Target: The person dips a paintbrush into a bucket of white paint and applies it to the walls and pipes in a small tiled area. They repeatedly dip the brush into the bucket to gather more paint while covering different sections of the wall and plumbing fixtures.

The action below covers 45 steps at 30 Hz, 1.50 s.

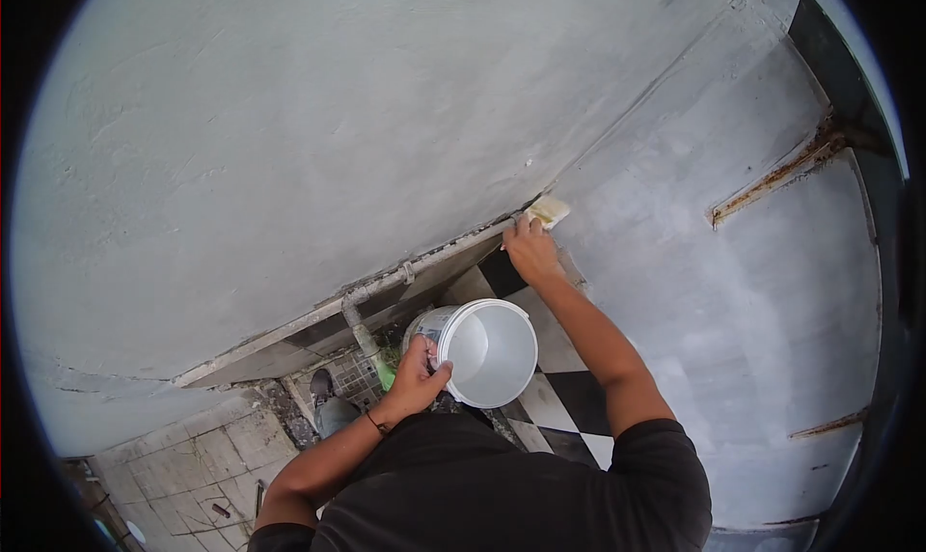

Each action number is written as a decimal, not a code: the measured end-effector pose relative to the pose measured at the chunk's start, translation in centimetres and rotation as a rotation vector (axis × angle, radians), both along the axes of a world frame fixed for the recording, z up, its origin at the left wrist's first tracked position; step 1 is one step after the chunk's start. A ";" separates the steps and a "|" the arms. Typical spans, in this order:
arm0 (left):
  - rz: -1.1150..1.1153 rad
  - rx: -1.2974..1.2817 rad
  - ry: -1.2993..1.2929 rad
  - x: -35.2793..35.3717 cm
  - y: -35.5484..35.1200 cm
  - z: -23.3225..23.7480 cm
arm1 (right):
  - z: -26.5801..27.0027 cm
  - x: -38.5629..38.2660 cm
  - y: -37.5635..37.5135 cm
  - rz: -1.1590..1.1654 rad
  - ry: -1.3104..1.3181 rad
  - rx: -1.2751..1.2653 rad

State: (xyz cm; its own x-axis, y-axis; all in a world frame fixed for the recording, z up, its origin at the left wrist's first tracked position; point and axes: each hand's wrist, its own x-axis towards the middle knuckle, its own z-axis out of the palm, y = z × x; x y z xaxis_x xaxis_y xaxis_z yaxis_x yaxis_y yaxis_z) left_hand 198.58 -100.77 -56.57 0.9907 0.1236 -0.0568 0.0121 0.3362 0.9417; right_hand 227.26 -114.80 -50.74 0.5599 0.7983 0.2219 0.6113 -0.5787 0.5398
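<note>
My left hand [417, 378] is closed on the rim of a white plastic bucket [492, 354], held tilted in front of my body. The inside of the bucket is white, and I cannot make out how much is in it. Stretched forward, my right hand [531, 250] is closed round a wide paintbrush [548, 210] with cream-coloured bristles. The brush is at the corner where the grey-white left wall [318, 147] meets the smoother right wall [694, 291], just above a ledge. Its handle is mostly hidden by my fingers.
A narrow ledge [280, 340] runs along the left wall's foot, with a pipe [357, 316] dropping from it. Black and white checkered tiles [555, 340] show beyond the bucket. Rusty, broken strips [776, 176] mark the right wall. My shoe [321, 383] stands near paved ground [193, 465].
</note>
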 end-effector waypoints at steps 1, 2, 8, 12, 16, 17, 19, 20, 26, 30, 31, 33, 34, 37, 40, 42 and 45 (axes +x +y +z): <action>0.005 0.020 -0.014 -0.1 0.2 -0.1 | -0.4 0.0 0.2 -0.020 0.085 0.040; 0.010 0.041 -0.029 -0.1 0.3 -0.1 | -0.1 -0.1 0.4 -0.040 0.170 0.082; 0.035 0.123 -0.111 1.3 -0.1 -1.5 | 6.8 1.2 -0.7 -0.074 0.088 0.247; 0.036 0.169 -0.093 2.0 0.0 -0.4 | 12.3 -0.8 -1.8 0.002 -0.078 0.296; 0.041 -0.015 -0.063 2.9 -0.1 1.1 | 18.6 -6.9 -3.5 0.257 -0.174 0.710; 0.076 0.018 -0.118 3.5 0.0 1.2 | 20.0 -9.1 -4.4 0.331 -0.117 0.823; 0.090 0.036 -0.126 3.2 0.2 1.6 | 19.8 -12.8 -6.9 0.370 -0.034 0.964; 0.081 0.047 -0.112 3.4 0.3 1.3 | 19.7 -14.0 -7.8 0.388 0.123 0.974; 0.067 -0.006 -0.045 4.3 0.0 1.3 | 14.2 -16.4 -8.3 0.244 0.769 0.846; 0.039 0.019 -0.046 4.7 -0.6 1.5 | 7.7 -15.6 -7.0 0.016 0.806 0.692; 0.035 0.021 -0.043 4.8 -0.8 1.5 | 5.9 -15.2 -6.8 0.021 0.789 0.715; 0.012 0.031 -0.052 5.0 -1.1 1.6 | 3.2 -14.4 -6.3 0.029 0.775 0.736; 0.015 0.033 -0.050 5.0 -1.1 1.8 | 2.1 -14.0 -6.1 0.110 0.764 0.770; -0.024 0.046 -0.024 4.9 -1.3 2.2 | 0.3 -12.7 -5.2 0.208 0.741 0.720; -0.019 0.117 -0.095 4.8 -1.6 1.7 | -0.5 -12.9 -4.5 0.094 0.704 0.560; 0.028 0.184 -0.062 4.6 -1.5 1.5 | -0.7 -13.1 -4.3 -0.025 0.683 0.478; 0.113 0.246 -0.126 4.5 -1.7 1.8 | -0.9 -13.7 -4.1 -0.175 0.713 0.435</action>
State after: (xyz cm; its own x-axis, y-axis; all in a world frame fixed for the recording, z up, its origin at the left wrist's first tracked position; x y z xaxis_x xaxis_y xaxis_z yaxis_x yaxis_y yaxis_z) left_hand 203.04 -102.51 -54.76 0.9673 0.2282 0.1107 -0.1342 0.0902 0.9868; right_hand 213.60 -118.90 -51.62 0.7894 0.6129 0.0359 0.6030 -0.7631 -0.2326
